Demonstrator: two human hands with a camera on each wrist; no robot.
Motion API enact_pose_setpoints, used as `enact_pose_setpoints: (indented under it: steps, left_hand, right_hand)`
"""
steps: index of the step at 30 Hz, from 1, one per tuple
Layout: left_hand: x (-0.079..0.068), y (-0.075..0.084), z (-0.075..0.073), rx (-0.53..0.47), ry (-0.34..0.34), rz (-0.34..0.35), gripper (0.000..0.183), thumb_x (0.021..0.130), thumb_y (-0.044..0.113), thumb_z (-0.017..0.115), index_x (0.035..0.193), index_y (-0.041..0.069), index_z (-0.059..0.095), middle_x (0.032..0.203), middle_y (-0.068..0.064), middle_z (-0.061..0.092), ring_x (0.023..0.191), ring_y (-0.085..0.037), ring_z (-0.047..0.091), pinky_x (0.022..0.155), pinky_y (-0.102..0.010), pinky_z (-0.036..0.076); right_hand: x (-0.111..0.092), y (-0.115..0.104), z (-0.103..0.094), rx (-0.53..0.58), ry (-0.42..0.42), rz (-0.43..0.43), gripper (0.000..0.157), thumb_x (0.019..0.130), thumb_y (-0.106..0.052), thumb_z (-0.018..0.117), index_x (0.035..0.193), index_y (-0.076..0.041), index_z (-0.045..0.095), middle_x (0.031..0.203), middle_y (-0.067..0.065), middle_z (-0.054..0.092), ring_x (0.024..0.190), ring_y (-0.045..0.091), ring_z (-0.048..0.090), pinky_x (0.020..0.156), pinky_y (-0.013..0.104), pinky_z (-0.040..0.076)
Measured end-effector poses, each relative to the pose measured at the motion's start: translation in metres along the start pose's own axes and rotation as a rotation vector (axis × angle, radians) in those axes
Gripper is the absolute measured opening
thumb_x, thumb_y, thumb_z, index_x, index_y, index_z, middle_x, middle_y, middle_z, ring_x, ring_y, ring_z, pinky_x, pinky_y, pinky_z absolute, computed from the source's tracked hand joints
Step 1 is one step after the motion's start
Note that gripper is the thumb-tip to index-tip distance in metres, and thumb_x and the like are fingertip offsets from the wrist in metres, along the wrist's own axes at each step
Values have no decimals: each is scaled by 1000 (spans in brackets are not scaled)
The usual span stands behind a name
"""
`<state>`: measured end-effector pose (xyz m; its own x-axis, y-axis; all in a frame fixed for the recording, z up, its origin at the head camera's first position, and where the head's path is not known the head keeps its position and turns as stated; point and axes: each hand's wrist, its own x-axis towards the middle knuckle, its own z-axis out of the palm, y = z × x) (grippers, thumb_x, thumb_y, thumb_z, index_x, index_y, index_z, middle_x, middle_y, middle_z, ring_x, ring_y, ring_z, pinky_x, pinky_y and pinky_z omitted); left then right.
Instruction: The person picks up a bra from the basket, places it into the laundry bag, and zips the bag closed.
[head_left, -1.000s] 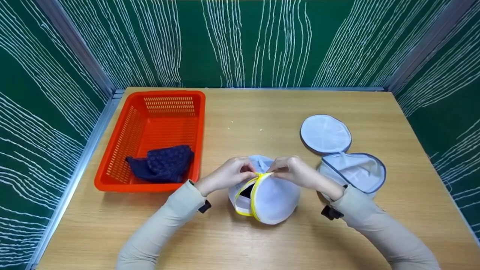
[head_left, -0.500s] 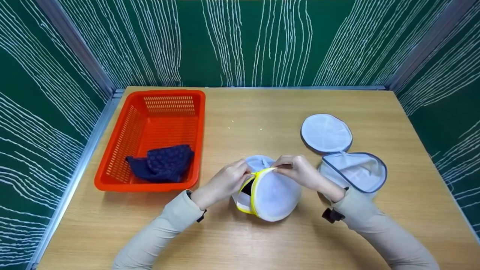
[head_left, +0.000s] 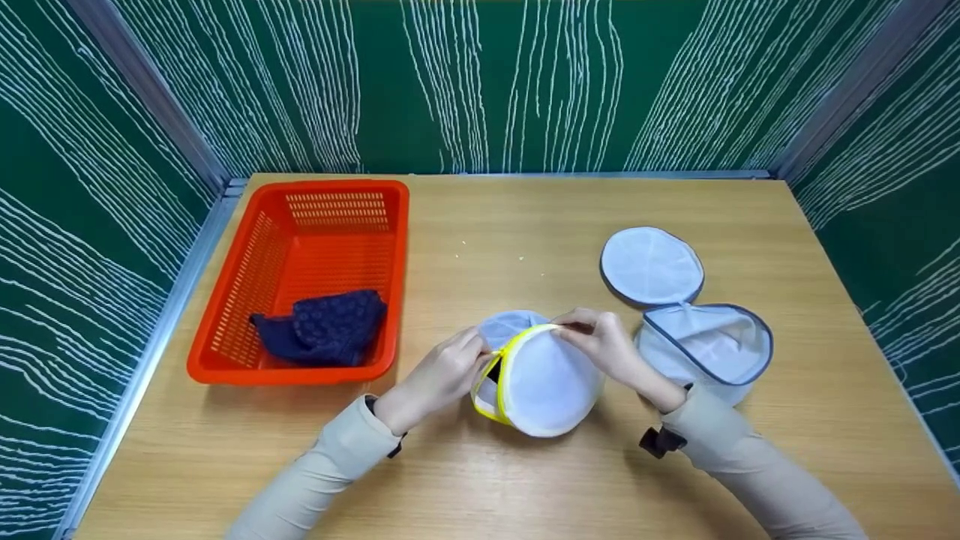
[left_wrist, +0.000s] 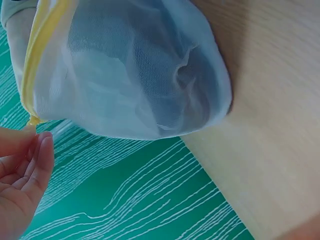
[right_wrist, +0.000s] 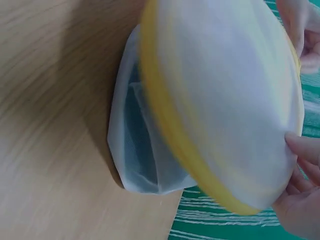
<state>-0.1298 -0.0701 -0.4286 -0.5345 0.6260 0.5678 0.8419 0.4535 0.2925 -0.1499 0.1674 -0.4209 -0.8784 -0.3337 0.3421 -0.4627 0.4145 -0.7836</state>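
A white mesh laundry bag (head_left: 551,382) with a yellow zip stands tilted on the table, its round lid facing the person. My left hand (head_left: 448,369) pinches the yellow zip pull (left_wrist: 34,120) between thumb and fingers. My right hand (head_left: 600,345) pinches the lid's edge, thumb on the outer face in the right wrist view. Left of the lid the zip (head_left: 484,405) gapes, and something dark (head_left: 493,370) shows inside. In the left wrist view the bag's mesh side (left_wrist: 125,75) hangs over the table, with dark contents showing through.
An orange basket (head_left: 401,285) at the left holds a dark blue patterned cloth (head_left: 330,328). To the right sits another mesh bag (head_left: 667,356) with grey trim, unzipped, its round lid (head_left: 651,265) folded back. Green walls with white lines border the table (head_left: 495,495).
My left hand has slid left and slightly down with the zip pull, and the gap beside the lid has narrowed. My right hand has shifted slightly right along the lid's edge.
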Motion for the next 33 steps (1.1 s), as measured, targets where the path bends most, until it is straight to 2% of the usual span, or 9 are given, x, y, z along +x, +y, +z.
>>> enact_pose_setpoints:
  steps: [5,8,11,17,24,28,31,33]
  left_hand:
    - [-8,0,2,-14,4,-23,4,82,0,57,81,-1,54,79,-7,52,74,-16,52,67,-23,48]
    - [-12,1,2,-6,8,-22,3,82,0,57,81,-1,54,81,-8,53,76,-17,53,68,-24,48]
    - [-14,2,3,1,17,-19,3,83,0,56,81,-2,54,82,-8,53,76,-18,54,69,-24,48]
    - [-15,1,6,-15,63,-27,5,80,-1,59,82,1,55,79,-5,51,73,-14,51,66,-21,47]
    - [-13,0,5,-47,90,-64,8,80,-1,61,86,3,56,81,-4,53,75,-13,53,68,-18,47]
    - [-10,-1,5,-63,110,-89,8,80,-1,60,86,3,57,82,-4,54,76,-12,54,70,-16,46]
    - [-7,-1,4,-70,131,-99,9,79,-2,61,86,3,57,82,-4,55,76,-13,54,70,-16,47]
    - [-5,-1,3,-77,140,-107,9,79,-2,60,86,3,58,82,-5,55,77,-13,55,70,-17,47]
  right_hand:
    - [-3,25,3,64,122,163,8,74,4,65,82,7,67,78,17,66,70,9,60,62,12,47]
    - [-3,31,4,70,157,243,10,74,3,66,82,8,67,77,20,65,67,5,58,60,12,46]
    - [-4,33,3,64,137,290,12,75,2,66,84,9,66,78,21,65,67,4,58,60,12,46]
    - [-3,32,-4,70,9,336,18,78,-6,65,89,7,66,86,18,66,75,10,60,65,13,46]
    - [3,27,-13,64,-131,271,27,80,-9,64,100,9,62,95,20,63,80,13,59,67,15,47]
    - [9,23,-16,21,-195,196,32,81,-11,64,107,8,59,102,20,61,90,26,59,77,30,49]
    - [14,16,-17,-30,-244,123,35,80,-11,64,111,6,57,108,20,59,98,32,55,86,43,43]
    - [18,11,-18,-66,-279,81,37,80,-12,64,113,3,56,111,17,58,102,32,53,89,46,40]
